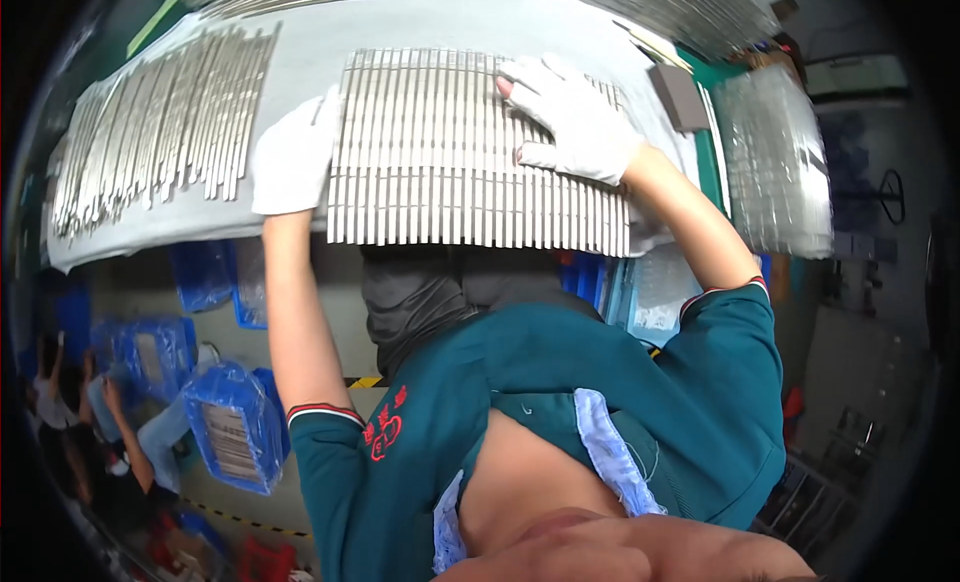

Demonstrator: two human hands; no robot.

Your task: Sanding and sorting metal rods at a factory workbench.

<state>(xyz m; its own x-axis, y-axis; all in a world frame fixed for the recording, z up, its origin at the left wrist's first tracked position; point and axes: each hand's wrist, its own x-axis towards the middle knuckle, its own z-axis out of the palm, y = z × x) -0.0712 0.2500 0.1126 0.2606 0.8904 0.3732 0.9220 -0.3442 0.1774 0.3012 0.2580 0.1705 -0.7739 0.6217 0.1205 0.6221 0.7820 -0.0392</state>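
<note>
A close row of slim silvery metal strips (420,132) lies side by side on the cloth-covered table in front of me, their near ends hanging just past the front edge. My left hand (292,160), in a white glove, rests against the row's left side with its fingers straight and pointing away from me. Over the right part of the row, my right hand (580,122) is spread, also gloved in white, with bare fingertips showing. Its palm covers some strips, so their middles are hidden. Neither hand holds anything that I can see.
More loose metal strips (170,117) lie to the left on the pale cloth (305,47). A dark grey block (678,97) sits at the right, beside a plastic-wrapped stack (775,162). Plastic-lined blue crates (275,432) stand below left, near another person.
</note>
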